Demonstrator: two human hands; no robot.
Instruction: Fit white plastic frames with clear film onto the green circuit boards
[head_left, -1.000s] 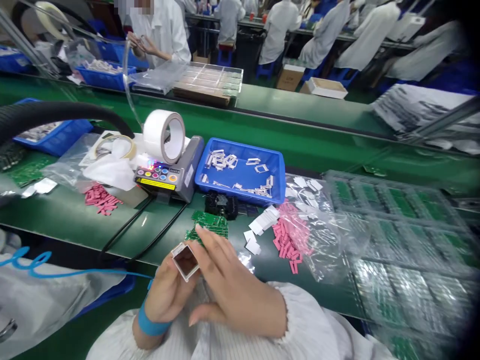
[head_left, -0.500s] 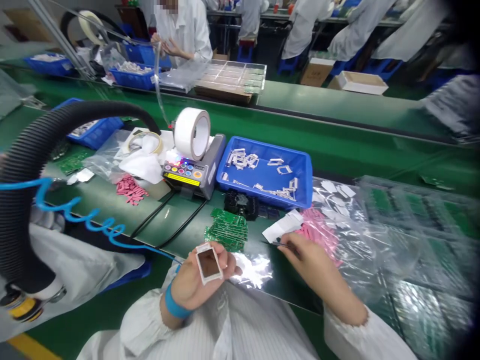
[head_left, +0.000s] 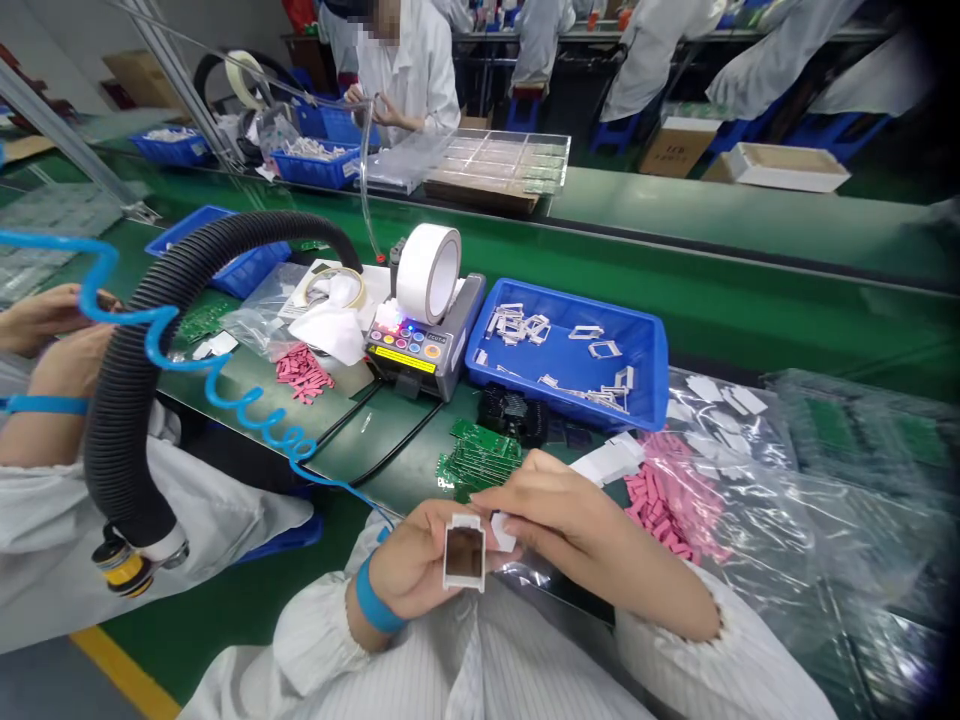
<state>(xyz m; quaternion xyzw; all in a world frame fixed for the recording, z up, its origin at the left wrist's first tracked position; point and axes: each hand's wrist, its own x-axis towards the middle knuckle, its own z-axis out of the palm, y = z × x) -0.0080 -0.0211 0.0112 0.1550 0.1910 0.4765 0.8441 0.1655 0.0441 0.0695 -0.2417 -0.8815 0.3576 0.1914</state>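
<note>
At near centre, the left hand (head_left: pixel 411 568) is cradling a white-framed panel (head_left: pixel 465 555) in curled fingers; just right, the right hand (head_left: pixel 574 520) is pinching a small white piece (head_left: pixel 503 534); farther away, a tape machine (head_left: pixel 459 345) is showing small lettering, partly legible as "CUT".

Beyond the right hand (head_left: pixel 559 508), I'm seeing probable room over green boards (head_left: pixel 484 458); black hose (head_left: pixel 118 420) and blue cord (head_left: pixel 301 442) are obstructing leftward.
</note>
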